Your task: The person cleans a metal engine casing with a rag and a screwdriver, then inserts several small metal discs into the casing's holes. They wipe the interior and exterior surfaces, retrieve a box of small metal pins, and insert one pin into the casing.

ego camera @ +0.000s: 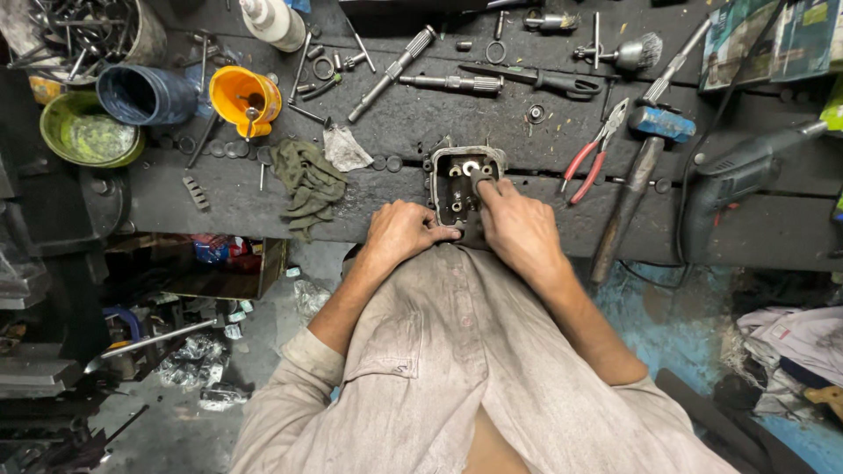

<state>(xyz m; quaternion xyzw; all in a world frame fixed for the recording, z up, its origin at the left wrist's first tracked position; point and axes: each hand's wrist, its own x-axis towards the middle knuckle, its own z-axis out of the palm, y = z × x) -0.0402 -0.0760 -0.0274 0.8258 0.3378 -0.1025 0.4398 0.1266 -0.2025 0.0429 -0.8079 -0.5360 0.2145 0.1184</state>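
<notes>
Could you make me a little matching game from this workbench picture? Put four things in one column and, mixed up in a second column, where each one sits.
Things:
1. orange funnel
2. red-handled pliers
3. green rag
4. metal engine part

Places:
A. right of the engine part, beside the hammer
B. at the front edge of the bench, under the left hand and right hand
C. far left, next to the dark blue cup
D. crumpled between the funnel and the engine part

Pairs: 1-C, 2-A, 3-D, 4-B
</notes>
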